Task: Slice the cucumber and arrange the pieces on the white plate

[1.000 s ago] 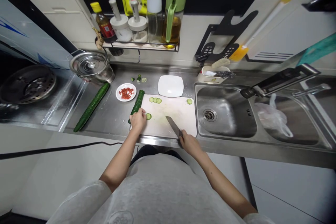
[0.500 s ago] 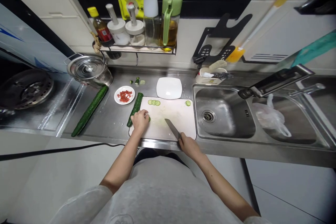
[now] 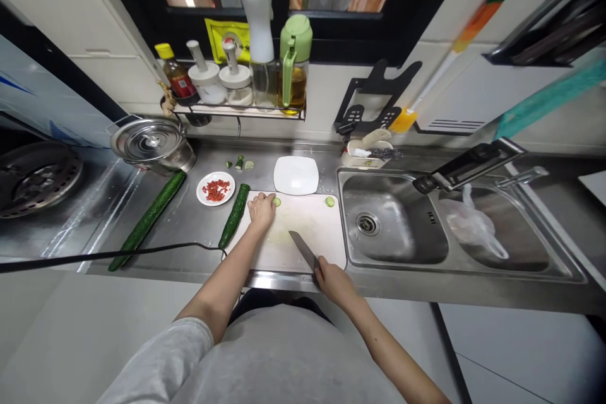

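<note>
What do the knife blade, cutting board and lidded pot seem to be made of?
Knife blade: likely steel, smooth grey with a dull sheen.
Cutting board: probably plastic, pale and matte, no wood grain visible.
Lidded pot: apparently stainless steel, polished, with bright reflections.

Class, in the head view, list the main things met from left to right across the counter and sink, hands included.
Long cucumber, plate of red pieces, shorter cucumber, left hand, knife, right hand, plastic bag.

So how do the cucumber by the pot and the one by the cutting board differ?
The pot-side cucumber is longer; the board-side cucumber is shorter. The pot-side one ends beside the pot, while the board-side one lies along the left edge of the cutting board. Both are dark green and slanted.
</note>
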### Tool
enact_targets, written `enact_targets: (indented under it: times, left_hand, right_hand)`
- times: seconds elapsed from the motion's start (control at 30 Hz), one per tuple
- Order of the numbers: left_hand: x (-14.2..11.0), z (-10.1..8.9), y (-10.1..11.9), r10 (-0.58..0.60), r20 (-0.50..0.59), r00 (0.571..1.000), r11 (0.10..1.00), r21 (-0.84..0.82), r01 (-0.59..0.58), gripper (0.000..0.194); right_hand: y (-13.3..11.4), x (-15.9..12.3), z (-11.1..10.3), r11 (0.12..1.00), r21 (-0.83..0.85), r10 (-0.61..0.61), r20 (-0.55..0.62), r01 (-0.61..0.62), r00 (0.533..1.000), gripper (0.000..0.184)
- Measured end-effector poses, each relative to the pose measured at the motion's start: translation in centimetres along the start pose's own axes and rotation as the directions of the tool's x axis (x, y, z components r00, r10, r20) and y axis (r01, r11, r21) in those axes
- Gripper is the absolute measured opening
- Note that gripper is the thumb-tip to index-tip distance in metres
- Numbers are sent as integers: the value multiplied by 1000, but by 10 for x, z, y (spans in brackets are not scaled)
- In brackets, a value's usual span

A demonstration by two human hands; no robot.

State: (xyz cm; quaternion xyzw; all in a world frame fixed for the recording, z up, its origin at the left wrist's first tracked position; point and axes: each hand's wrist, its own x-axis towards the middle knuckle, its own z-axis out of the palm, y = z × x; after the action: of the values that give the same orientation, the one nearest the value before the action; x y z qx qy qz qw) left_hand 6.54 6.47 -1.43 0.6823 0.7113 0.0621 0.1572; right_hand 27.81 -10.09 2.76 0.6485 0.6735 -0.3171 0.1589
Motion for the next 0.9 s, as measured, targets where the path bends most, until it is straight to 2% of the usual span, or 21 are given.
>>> enact_targets:
  times: [0.17,0.37,0.47,0.6,0.67,0.77,0.9]
  left_hand:
    - [3,2,2,40,4,999,999,19,-40,29]
    - [-2,-7,3,-2,-2,1000,999,-52,2,20]
    - [-9,-14,-1,-63,56,996,989,-131,70,21]
    - [-27,-18,-7,-102,208,973,959,-239,151,19]
    - [-38,-16,-7,-77,261,962,956,-254,146,18]
    - [-50,-12,-7,-37,275,961,973,-209,98,20]
    - [-55,-6,-10,-5,248,969,991,-127,37,24]
  right_hand:
    - [2,1,0,1000,22,-1,5,1,1000,23]
    - [0,1,-3,1000,22,5,30,-6,1000,22]
    - [-1,1,-4,1000,27,10,34,-11,999,24]
    - [0,0,-3,999,49,-5,29,4,1000,26]
    - [-1,-1,-4,998,56,-15,-4,15,1000,27]
    - [-6,-2,-6,999,45,-14,-57,17,998,27]
    - [-18,-3,-8,1000,1,-8,-23,8,1000,26]
